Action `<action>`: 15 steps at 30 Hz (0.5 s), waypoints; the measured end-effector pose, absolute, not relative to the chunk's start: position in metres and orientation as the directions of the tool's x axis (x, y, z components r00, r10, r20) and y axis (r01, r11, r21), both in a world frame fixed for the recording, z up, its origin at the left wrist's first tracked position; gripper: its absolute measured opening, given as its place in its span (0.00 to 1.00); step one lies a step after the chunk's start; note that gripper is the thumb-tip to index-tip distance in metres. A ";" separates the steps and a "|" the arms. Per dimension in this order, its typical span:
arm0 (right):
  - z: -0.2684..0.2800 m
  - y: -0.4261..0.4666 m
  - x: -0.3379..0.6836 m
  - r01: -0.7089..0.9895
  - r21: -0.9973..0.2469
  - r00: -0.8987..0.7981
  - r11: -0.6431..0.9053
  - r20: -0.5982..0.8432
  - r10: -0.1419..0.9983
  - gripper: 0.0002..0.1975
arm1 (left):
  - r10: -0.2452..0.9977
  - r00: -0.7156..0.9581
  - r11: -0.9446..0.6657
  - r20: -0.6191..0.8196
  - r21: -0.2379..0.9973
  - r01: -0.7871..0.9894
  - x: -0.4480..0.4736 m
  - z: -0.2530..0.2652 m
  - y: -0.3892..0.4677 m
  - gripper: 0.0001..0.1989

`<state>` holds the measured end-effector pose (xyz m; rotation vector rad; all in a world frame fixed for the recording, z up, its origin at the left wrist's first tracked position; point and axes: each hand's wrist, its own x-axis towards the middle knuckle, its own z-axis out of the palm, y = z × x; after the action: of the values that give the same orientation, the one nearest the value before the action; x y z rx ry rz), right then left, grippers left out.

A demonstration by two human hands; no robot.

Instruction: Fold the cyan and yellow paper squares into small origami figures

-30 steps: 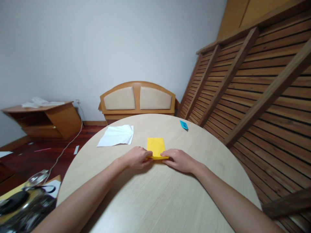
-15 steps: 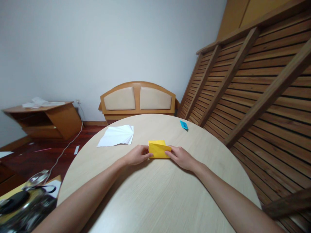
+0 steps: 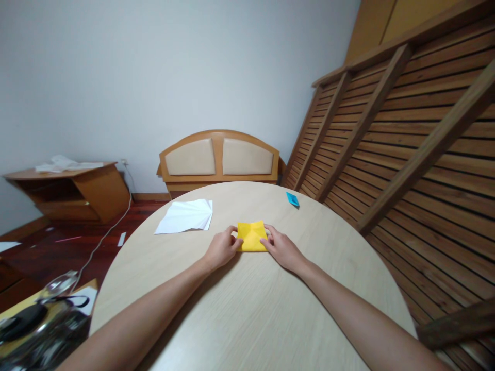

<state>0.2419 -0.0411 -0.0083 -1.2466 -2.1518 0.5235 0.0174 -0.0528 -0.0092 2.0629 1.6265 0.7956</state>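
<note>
A yellow folded sheet of paper (image 3: 252,238) is held at the middle of the round table (image 3: 247,309), its surface creased and its lower edge close to the tabletop. My left hand (image 3: 224,247) pinches its left side, thumb on the near face. On the right side, my right hand (image 3: 284,250) grips it the same way. The fingers behind the paper are partly hidden. Farther back to the right lies a small blue folded paper (image 3: 293,199). To the left rests a creased white sheet (image 3: 185,215).
A wooden headboard (image 3: 219,156) stands beyond the table. Slatted wooden panels (image 3: 406,154) lean along the right. At left are a low cabinet (image 3: 85,193) with papers on top, a cable (image 3: 104,234) on the floor, and a cluttered surface with a glass-like pot (image 3: 42,324).
The yellow paper's slanted front flap no longer shows; its face now looks squarer and narrower. Both hands have come slightly closer together. The blue and white papers stay put.
</note>
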 end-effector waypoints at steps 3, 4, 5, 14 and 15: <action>-0.013 -0.037 0.239 0.689 -0.545 -0.361 0.478 0.314 0.878 0.23 | 0.960 0.161 -0.267 0.229 0.579 0.771 0.021 -0.011 -0.056 0.32; -0.014 -0.036 0.238 0.708 -0.523 -0.354 0.474 0.317 0.880 0.23 | 0.957 0.165 -0.274 0.239 0.556 0.785 0.022 -0.011 -0.057 0.33; -0.015 -0.035 0.238 0.729 -0.499 -0.349 0.469 0.318 0.881 0.22 | 0.954 0.173 -0.281 0.245 0.529 0.801 0.023 -0.011 -0.058 0.33; -0.016 -0.032 0.235 0.857 -0.287 -0.346 0.429 0.297 0.890 0.23 | 0.947 0.203 -0.262 0.250 0.232 0.937 0.034 -0.008 -0.058 0.29; -0.016 -0.032 0.235 0.863 -0.273 -0.345 0.425 0.297 0.890 0.23 | 0.947 0.204 -0.257 0.247 0.203 0.945 0.034 -0.007 -0.058 0.29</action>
<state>0.2353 -0.0319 -0.0164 -1.4926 -2.2866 0.0952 0.0343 -0.0582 -0.0073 2.4326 1.9106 0.5081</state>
